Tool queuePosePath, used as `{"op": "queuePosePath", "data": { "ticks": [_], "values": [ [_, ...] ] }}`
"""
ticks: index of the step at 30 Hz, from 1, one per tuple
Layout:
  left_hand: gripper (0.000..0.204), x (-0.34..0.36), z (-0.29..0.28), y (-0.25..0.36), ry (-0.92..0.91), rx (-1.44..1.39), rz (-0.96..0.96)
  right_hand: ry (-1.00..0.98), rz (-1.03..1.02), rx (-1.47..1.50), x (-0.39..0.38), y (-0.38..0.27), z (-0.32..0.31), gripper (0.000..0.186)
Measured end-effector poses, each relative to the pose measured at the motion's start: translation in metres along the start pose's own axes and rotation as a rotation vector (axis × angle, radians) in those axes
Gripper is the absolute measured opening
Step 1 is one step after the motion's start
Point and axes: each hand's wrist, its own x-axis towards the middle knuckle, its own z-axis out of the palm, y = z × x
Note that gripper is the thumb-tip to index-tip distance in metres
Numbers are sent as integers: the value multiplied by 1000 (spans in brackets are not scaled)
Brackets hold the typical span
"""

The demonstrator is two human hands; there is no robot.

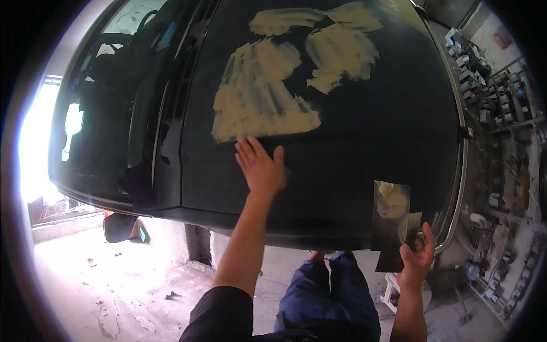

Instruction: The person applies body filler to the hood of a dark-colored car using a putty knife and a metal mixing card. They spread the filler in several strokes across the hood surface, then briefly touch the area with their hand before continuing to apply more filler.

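Note:
My left hand (259, 165) lies spread on the dark car hood (342, 154), its fingertips at the lower edge of a broad patch of tan putty (250, 102). The fingers are outstretched and hold nothing. At the hood's near right corner, my right hand (416, 259) grips two flat, dark, rectangular putty spreaders. The larger spreader (383, 228) carries a lump of tan putty on its upper part. Overlapping it, the smaller spreader (393, 259) has a streak of putty along one side. More tan putty (342, 51) is smeared farther back on the hood, with dark gaps between the strokes.
The windshield (119, 97) and a side mirror (119, 228) are at the left. Shelves with several small containers (501, 97) line the right. A white stool-like object (390, 293) stands below my right hand. Debris (171, 295) lies on the pale floor.

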Motion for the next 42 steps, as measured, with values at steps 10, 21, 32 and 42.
{"op": "queuePosePath", "data": {
  "ticks": [10, 21, 32, 42],
  "values": [
    [66, -97, -5, 63, -205, -557, 741, 102, -97, -36, 14, -17, -16, 69],
    [51, -68, -14, 107, -221, -556, 836, 119, -103, -43, 16, -6, -29, 68],
    [13, -146, -30, 88, -685, -861, 484, 225, -131, -19, 16, -4, -57, 68],
    [74, -76, 10, 125, -251, -162, 647, 300, -128, -23, 11, -6, -88, 68]
  ]
}}
